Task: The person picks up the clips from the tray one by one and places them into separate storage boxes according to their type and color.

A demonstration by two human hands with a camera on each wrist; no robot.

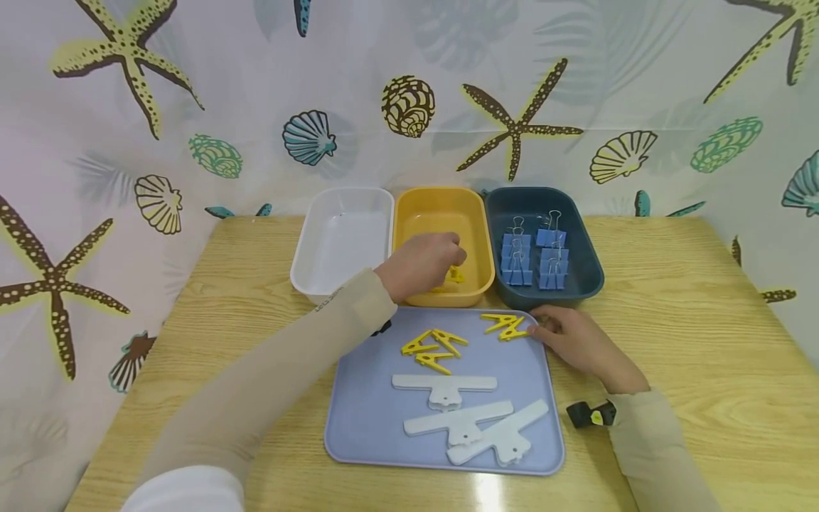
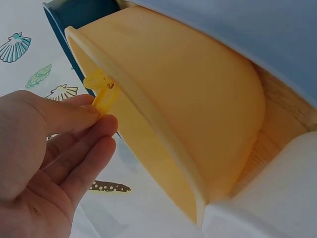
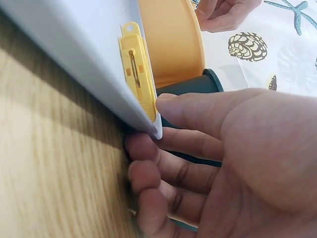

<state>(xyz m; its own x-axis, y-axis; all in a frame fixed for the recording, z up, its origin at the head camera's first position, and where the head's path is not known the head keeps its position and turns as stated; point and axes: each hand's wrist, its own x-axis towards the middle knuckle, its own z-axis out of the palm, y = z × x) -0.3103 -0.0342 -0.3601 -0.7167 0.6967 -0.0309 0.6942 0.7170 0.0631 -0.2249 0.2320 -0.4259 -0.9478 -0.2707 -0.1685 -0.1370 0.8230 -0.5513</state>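
Observation:
My left hand (image 1: 425, 263) is over the yellow bin (image 1: 476, 227), its thumb and forefinger pinching a yellow clothespin (image 2: 103, 96) near the bin's rim. Part of another yellow shape shows low in that bin, mostly hidden by the hand. At the far right corner of the pale blue-grey tray (image 1: 365, 405), my right hand (image 1: 579, 341) holds the edge, thumb above and curled fingers beneath. Right by that thumb lies a yellow clothespin (image 3: 136, 74). Several more yellow clothespins (image 1: 435, 348) lie on the tray, above several white wide-bar clips (image 1: 444, 384).
A white bin (image 1: 342, 245) stands left of the yellow one, with nothing large visible inside. To the right, a dark teal bin (image 1: 582, 267) holds several blue binder clips (image 1: 517, 259). Everything stands on a wooden table (image 1: 691, 313) before a patterned cloth (image 1: 358, 85).

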